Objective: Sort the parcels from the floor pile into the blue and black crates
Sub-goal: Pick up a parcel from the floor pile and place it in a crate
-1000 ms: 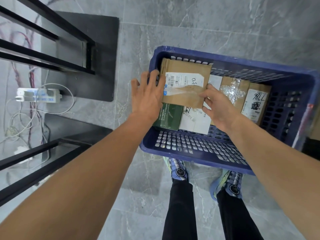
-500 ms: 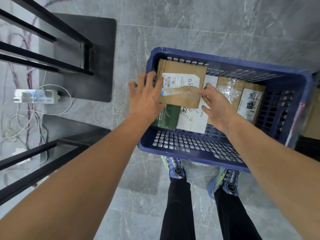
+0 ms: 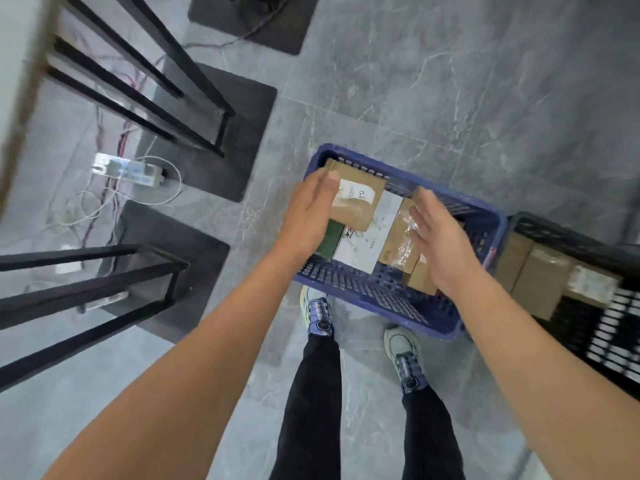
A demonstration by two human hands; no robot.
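A blue crate stands on the floor in front of my feet and holds several parcels. A brown cardboard parcel with a white label lies on top of a green parcel and a white one. Further right lies a brown parcel wrapped in clear tape. My left hand hovers with straight fingers over the labelled parcel's left edge. My right hand is open above the taped parcel, holding nothing. A black crate at the right edge holds brown parcels.
Black metal table legs on dark base plates stand to the left. A white power strip with loose cables lies on the grey tile floor between them. My two shoes are just behind the blue crate.
The view has risen and swung, bringing the black crate into sight. My right hand let go of the labelled parcel and lifted to the right; my left hand drew slightly back.
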